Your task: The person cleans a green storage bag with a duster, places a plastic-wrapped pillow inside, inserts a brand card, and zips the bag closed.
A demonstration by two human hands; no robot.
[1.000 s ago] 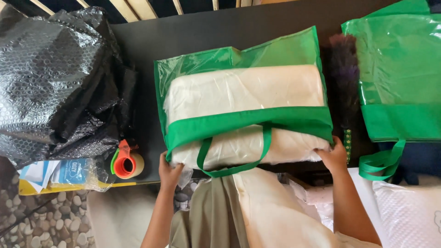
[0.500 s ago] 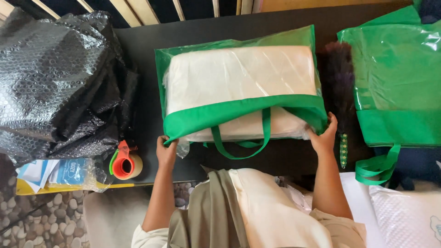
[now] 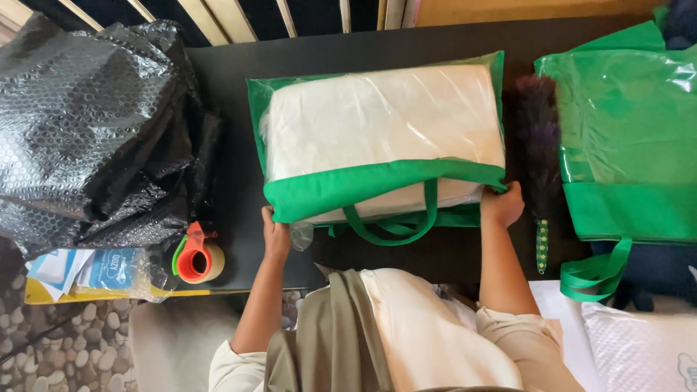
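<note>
Bag update: the green-trimmed clear storage bag (image 3: 381, 141) with the cream bedding inside has slid further up the black desk (image 3: 232, 94) over the last second, away from you. Your left hand (image 3: 276, 236) grips its near-left corner, your right hand (image 3: 502, 205) the near-right corner; hands well apart, both closed on the green band. Looped handles (image 3: 388, 225) now hang at the near edge between them. The bag sits centred, clear of the black bubble wrap (image 3: 94, 131) and just beside the feather duster (image 3: 539, 145). Tape dispenser (image 3: 196, 255) untouched.
</note>
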